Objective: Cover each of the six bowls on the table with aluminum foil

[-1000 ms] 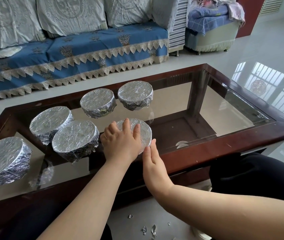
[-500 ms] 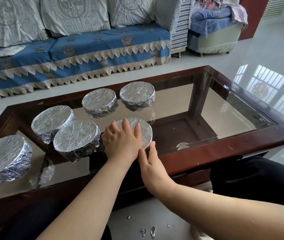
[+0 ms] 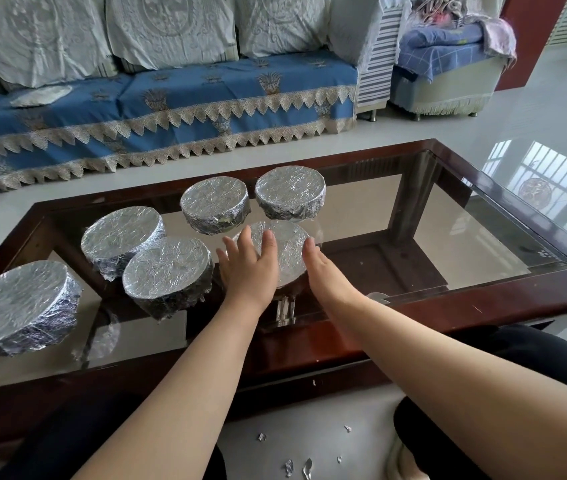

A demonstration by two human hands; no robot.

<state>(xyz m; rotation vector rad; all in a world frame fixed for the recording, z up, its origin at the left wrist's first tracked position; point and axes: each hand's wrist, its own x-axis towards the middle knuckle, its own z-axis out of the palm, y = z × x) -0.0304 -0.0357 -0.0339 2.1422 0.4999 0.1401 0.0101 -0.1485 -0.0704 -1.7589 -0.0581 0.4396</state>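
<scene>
Several bowls covered with crinkled aluminum foil stand on a glass-topped wooden table (image 3: 482,299). The nearest middle bowl (image 3: 290,249) has both my hands on it. My left hand (image 3: 249,268) lies flat on its foil top with straight fingers. My right hand (image 3: 323,271) presses against the bowl's right side, fingers extended. Other foil-covered bowls sit at the far right (image 3: 290,192), behind the middle (image 3: 215,204), to the left (image 3: 121,235), front left (image 3: 167,266) and at the far left edge (image 3: 15,301).
A blue-covered sofa (image 3: 171,109) runs behind the table, with a sheet of foil (image 3: 41,95) lying on it. Small foil scraps (image 3: 295,467) lie on the floor between my knees. The table's right half shows bare glass.
My right hand moved from the bowl's near edge up along its right side. My left hand's fingers straightened out flatter on the foil top.
</scene>
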